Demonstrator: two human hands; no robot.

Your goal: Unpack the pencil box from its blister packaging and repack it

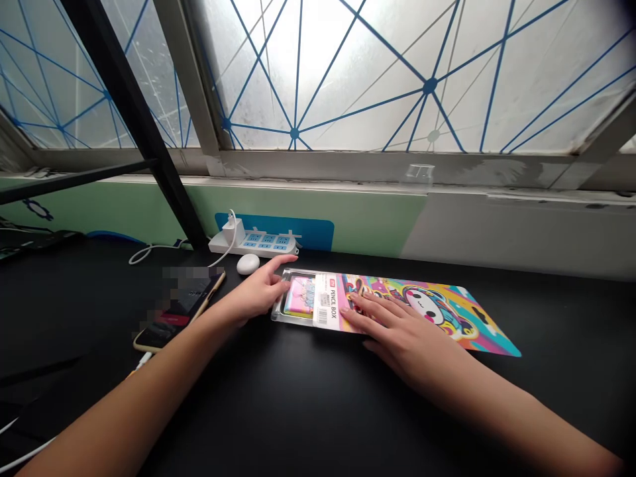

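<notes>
A flat retail pencil box package [332, 306] lies on the black table, with a clear plastic blister at its left end and a printed label reading "PENCIL BOX". A brightly coloured cartoon-printed card [442, 318] stretches to its right. My left hand [256, 291] touches the blister's left edge with its fingertips. My right hand [397, 324] rests flat on the printed card, fingers spread, and hides part of the artwork.
A smartphone [176, 311], partly blurred, lies left of my left hand. Behind it are a small white rounded object [247, 264] and a white power strip [253, 242] with a plugged-in charger. Cables trail at the left, and a black metal bar rises there.
</notes>
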